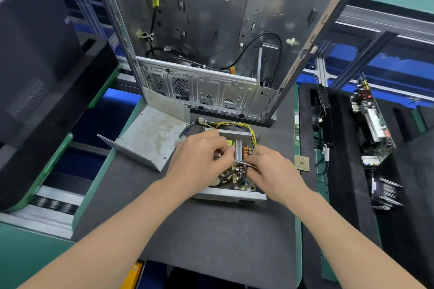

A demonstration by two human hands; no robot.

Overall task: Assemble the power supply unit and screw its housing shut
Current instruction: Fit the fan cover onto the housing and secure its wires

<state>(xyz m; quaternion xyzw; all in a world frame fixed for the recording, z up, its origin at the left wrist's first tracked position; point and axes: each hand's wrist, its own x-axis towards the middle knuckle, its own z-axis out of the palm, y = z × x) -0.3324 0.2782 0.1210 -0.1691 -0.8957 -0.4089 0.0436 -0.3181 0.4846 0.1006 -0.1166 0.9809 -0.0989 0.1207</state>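
Note:
The open power supply unit (234,192) lies on the dark mat, its circuit board, finned heatsink (238,150) and yellow-black cable bundle (237,125) exposed. My left hand (202,159) hovers over the board with curled fingers, pinching something small that I cannot make out. My right hand (270,166) grips a thin metal tool (244,163) with a yellow part, its tip pointing left toward my left hand's fingers. The unit's bent metal cover (150,138) lies separate to the left of the unit, inner face up.
An empty computer case (211,58) stands open behind the unit. A small CPU chip (301,163) lies right of the unit. A black foam tray (352,159) at right holds circuit boards (373,124) and cables. A black case panel (42,77) leans at left.

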